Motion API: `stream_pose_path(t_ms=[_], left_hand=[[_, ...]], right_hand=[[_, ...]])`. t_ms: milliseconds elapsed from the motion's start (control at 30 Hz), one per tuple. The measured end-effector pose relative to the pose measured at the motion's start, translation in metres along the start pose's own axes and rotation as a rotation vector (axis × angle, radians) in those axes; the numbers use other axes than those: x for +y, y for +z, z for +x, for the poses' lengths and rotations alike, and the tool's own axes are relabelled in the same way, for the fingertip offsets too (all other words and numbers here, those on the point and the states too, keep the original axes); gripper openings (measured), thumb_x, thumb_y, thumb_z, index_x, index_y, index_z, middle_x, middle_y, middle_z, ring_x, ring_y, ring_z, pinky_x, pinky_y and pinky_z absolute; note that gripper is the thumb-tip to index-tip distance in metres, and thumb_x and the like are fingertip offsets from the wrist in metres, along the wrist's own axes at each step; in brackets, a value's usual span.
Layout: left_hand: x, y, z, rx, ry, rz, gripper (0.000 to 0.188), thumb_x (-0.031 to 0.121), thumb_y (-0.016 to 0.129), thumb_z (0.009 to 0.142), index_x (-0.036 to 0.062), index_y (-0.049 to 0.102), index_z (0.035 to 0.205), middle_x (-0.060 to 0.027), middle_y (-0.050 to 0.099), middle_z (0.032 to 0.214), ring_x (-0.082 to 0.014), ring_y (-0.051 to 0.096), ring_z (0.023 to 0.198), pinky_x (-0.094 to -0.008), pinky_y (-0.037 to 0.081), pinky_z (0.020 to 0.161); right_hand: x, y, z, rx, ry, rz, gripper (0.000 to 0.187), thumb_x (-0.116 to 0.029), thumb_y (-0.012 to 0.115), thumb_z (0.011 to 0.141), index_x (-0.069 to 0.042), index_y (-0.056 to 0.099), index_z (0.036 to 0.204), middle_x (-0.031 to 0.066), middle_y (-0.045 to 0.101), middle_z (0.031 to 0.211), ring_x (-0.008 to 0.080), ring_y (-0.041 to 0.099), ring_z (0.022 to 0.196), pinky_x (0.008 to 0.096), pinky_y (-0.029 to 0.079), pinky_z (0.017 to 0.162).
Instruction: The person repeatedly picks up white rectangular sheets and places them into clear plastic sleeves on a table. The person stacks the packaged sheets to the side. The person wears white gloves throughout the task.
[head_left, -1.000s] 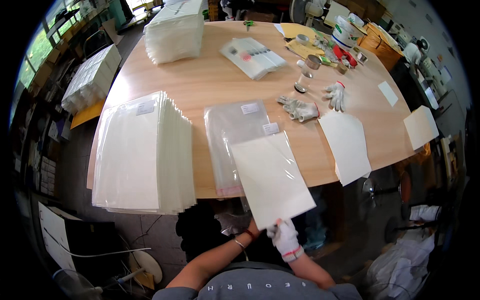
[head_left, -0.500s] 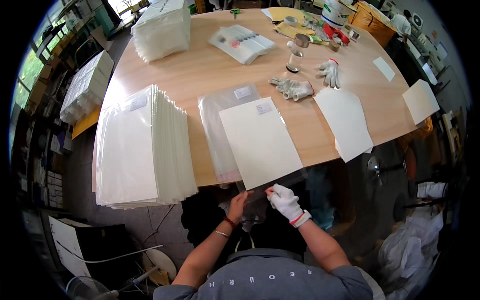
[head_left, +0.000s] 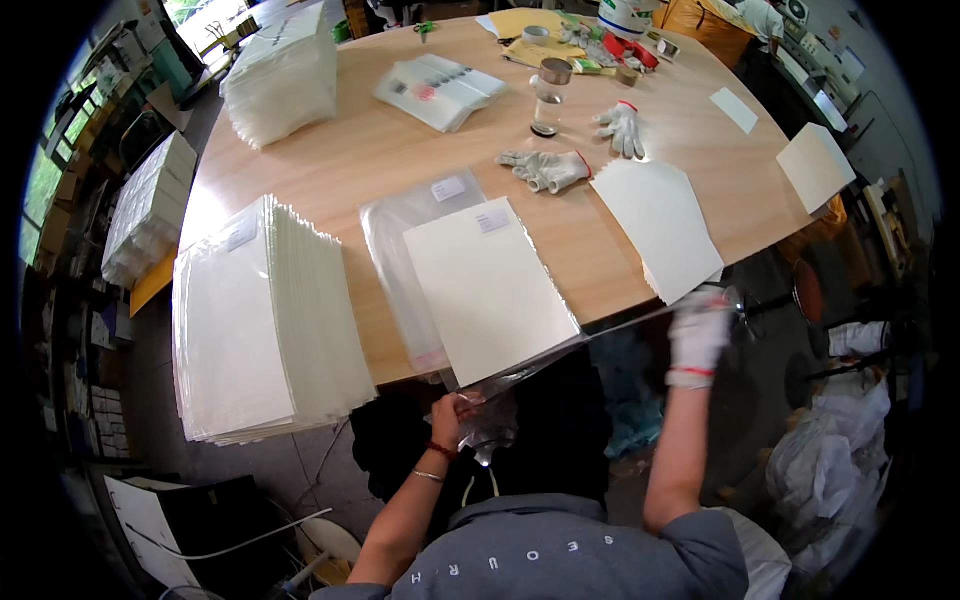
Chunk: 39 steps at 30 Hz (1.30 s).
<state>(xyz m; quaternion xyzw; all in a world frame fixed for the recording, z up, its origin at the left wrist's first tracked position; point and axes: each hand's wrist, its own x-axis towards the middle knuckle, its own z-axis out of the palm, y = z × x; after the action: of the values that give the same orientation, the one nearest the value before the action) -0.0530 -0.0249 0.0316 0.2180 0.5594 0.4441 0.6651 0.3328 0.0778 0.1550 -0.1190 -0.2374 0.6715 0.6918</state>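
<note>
Near me, my left hand [head_left: 449, 417] pinches film [head_left: 515, 376]. My right hand [head_left: 698, 333] has swung right, apparently peeling a strip [head_left: 636, 323]; grip unclear.

2 hands [head_left: 447, 420], 1 jar [head_left: 548, 100]

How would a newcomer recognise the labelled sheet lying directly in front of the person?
On the big wooden table, find the stack of sleeved sheets at the near left. Right of it, one cream sheet lies aslant over flat clear sleeves. Unlike the loose, fanned papers farther right, it shows a small pale label near its top.
</note>
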Motion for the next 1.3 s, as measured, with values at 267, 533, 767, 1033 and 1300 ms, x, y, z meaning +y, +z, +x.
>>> stream_pose_path(t_ms=[267,533,767,1033,1300], left_hand=[[0.005,-0.015,-0.016,0.224,0.388,0.486,0.024,0.018,0.046,0.086,-0.0009,0.056,0.097,-0.0116,0.056,0.097,-0.0205,0.055,0.080,-0.0318,0.044,0.072],[0.040,-0.002,-0.005,0.219,1.226,1.458,0.033,0.008,0.066,0.063,0.0168,0.058,0.095,-0.0099,0.049,0.108,-0.0254,0.046,0.099,-0.0372,0.037,0.078],[0.054,-0.006,0.004,0.015,1.001,1.232,0.017,0.019,0.063,0.073,0.0047,0.055,0.070,-0.0110,0.056,0.067,-0.0281,0.055,0.060,-0.0339,0.041,0.050],[-0.003,-0.024,0.011,0.285,0.437,0.414,0.022,0.023,0.056,0.083,0.0014,0.056,0.081,-0.0015,0.054,0.069,-0.0073,0.048,0.064,-0.0240,0.040,0.056],[0.016,-0.018,-0.019,-0.026,0.086,0.240,0.017,0.017,0.056,0.082,0.0005,0.058,0.081,-0.0037,0.061,0.069,-0.0084,0.055,0.056,-0.0193,0.042,0.049]], right_hand=[[0.009,-0.105,-0.105,-0.143,1.185,-2.400,0.040,-0.028,0.047,0.078,-0.014,0.047,0.115,0.0154,0.053,0.108,0.0326,0.052,0.097,0.0408,0.042,0.083],[0.104,-0.001,-0.004,-0.197,0.186,-1.688,0.015,-0.010,0.062,0.070,-0.005,0.056,0.083,0.0086,0.058,0.072,0.0237,0.056,0.063,0.0312,0.045,0.055],[0.098,-0.001,0.008,-0.599,0.030,-1.816,0.014,-0.016,0.057,0.074,-0.005,0.053,0.066,0.0136,0.055,0.065,0.0306,0.055,0.061,0.0372,0.045,0.054],[0.136,0.001,-0.014,0.056,0.134,-1.847,0.019,-0.020,0.058,0.076,-0.003,0.049,0.077,0.0126,0.058,0.065,0.0294,0.057,0.060,0.0375,0.045,0.055],[0.138,-0.006,-0.019,0.177,0.254,-1.402,0.021,-0.004,0.057,0.077,0.001,0.045,0.093,0.0010,0.052,0.062,0.0060,0.045,0.055,0.0214,0.038,0.051]])
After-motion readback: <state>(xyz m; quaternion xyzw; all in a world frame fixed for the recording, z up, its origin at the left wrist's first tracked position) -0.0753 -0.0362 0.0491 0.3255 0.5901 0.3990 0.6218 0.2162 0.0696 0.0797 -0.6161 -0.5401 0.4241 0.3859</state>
